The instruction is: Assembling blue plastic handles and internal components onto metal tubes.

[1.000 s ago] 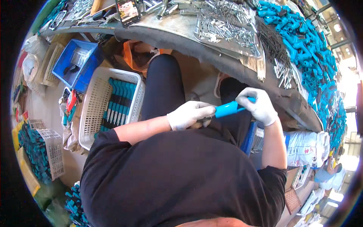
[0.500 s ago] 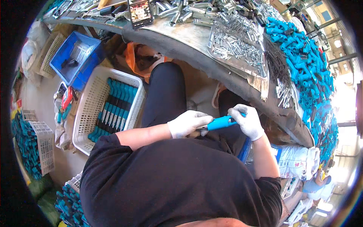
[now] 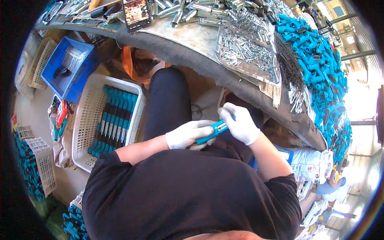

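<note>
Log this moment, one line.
left grip: teal part, lower end; right grip: same part, upper end; white basket: teal-and-black tools

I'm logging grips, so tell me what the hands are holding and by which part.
A teal handle: the left hand grips it near its lower-left end, the right hand at its upper-right end.

Teal handle (image 3: 216, 133), white basket (image 3: 82, 127), blue bin (image 3: 81, 78)

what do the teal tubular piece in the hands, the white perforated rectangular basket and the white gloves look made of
Teal tubular piece: probably moulded plastic; smooth, even colour, slight sheen.
White perforated rectangular basket: likely rigid plastic; dull, regular holes.
White gloves: apparently knitted fabric; matt, close-fitting, fibre unclear.
</note>
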The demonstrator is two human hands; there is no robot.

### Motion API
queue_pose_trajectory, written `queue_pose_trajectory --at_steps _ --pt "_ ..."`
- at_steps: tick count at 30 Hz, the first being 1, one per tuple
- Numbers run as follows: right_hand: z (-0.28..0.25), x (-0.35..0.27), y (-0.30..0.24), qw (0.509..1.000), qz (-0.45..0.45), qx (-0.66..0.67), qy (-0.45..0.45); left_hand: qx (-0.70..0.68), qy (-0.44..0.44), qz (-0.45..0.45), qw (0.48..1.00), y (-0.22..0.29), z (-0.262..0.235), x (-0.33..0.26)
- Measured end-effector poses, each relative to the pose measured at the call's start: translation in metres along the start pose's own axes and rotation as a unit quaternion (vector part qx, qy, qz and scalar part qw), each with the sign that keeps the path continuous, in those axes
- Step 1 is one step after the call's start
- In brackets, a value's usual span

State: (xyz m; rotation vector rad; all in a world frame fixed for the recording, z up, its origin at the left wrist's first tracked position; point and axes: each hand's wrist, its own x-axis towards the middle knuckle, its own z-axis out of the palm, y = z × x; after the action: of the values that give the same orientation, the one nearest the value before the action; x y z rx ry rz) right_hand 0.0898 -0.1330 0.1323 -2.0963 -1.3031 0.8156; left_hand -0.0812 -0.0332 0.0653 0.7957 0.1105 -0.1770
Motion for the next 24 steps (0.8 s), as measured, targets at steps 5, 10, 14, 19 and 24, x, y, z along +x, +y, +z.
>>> queue_pose_trajectory --at_steps 5,10,14,19,24 --pt "-0.048 0.051 -0.015 0.976 -0.152 -0.136 0.076 -0.025 0.061 0.04 0.997 0.022 -0.003 0.001" --pt "-0.078 0.111 0.0 0.971 -0.132 -0.182 0.084 -0.03 0.126 0.053 0.99 0.026 -0.02 0.002" --pt "-0.073 0.129 -0.002 0.922 -0.217 -0.313 0.069 -0.034 0.148 0.071 0.986 0.026 -0.03 0.002" --pt "-0.073 0.135 -0.003 0.917 -0.219 -0.317 0.101 -0.019 0.162 0.091 0.982 0.036 -0.027 0.002" --pt "-0.062 0.097 -0.011 0.969 -0.175 0.039 0.172 -0.025 0.176 0.104 0.979 0.034 -0.024 0.0"
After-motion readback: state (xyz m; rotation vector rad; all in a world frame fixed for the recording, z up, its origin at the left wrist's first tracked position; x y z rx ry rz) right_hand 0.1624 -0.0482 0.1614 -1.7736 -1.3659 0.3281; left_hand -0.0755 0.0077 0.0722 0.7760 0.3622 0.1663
